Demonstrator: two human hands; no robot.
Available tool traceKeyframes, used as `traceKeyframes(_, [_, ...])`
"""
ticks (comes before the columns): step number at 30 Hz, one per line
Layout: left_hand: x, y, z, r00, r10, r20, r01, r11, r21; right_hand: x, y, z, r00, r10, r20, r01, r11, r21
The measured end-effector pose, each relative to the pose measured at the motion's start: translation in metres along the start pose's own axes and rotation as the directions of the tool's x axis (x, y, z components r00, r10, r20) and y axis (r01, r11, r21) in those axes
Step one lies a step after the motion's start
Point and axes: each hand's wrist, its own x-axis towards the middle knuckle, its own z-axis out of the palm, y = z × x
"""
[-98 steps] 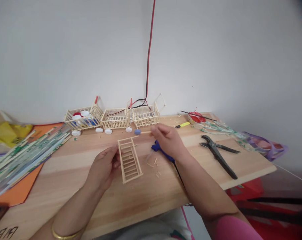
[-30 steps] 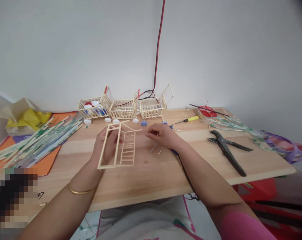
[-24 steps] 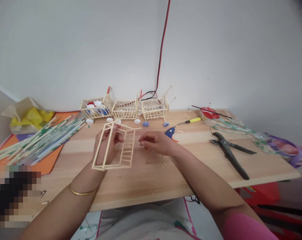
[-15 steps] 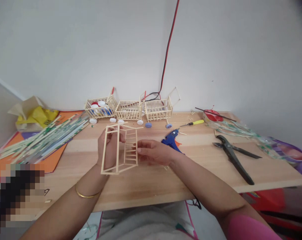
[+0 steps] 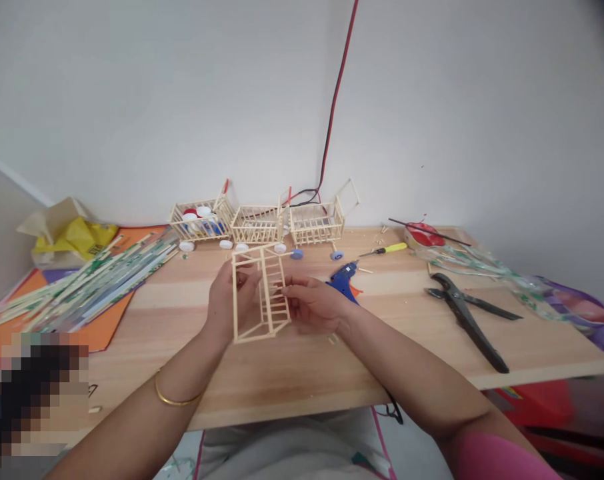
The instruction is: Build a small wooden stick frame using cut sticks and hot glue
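A small frame of thin wooden sticks (image 5: 269, 297) is held up above the table, a row of short rungs along its right side. My left hand (image 5: 227, 300) grips it from behind on the left, its fingers partly hidden by the sticks. On the right, my right hand (image 5: 315, 300) has its fingers bent against the rungs; whether they pinch a small stick there is hidden. Beyond the hands stand three small stick-built carts: one with bottle caps inside (image 5: 202, 223), a middle one (image 5: 257, 225) and one with blue wheels (image 5: 317, 223).
A blue glue gun (image 5: 343, 280) lies right of my right hand, with a yellow-handled screwdriver (image 5: 392, 248) behind it. Black cutters (image 5: 469, 320) rest farther right. Bundled sticks (image 5: 102, 280) lie on orange card (image 5: 99, 333) at left. A red-and-black cable (image 5: 338, 93) runs up the wall.
The stick frame has moved to the right and turned a little, carried by my left hand. My right hand stays close at the rungs.
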Motion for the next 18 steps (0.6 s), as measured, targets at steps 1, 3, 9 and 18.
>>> traceKeyframes(1, [0.001, -0.002, -0.001, 1.000, 0.002, 0.024, -0.003, 0.999, 0.038, 0.000, -0.001, -0.001, 1.000, -0.020, 0.000, 0.020, 1.000, 0.001])
traceKeyframes(3, [0.001, -0.005, -0.003, 0.994, 0.033, 0.106, -0.046, 0.991, 0.125, 0.001, -0.004, -0.004, 0.998, -0.053, -0.014, 0.053, 0.999, -0.004])
traceKeyframes(9, [0.001, -0.009, -0.003, 0.933, 0.253, 0.257, -0.312, 0.924, 0.223, 0.001, -0.007, -0.005, 0.994, -0.087, -0.063, 0.086, 0.996, -0.013])
traceKeyframes(18, [0.003, -0.016, 0.003, 0.970, 0.040, 0.241, -0.099, 0.967, 0.236, 0.001, -0.002, -0.001, 0.994, -0.087, -0.069, 0.082, 0.994, -0.074])
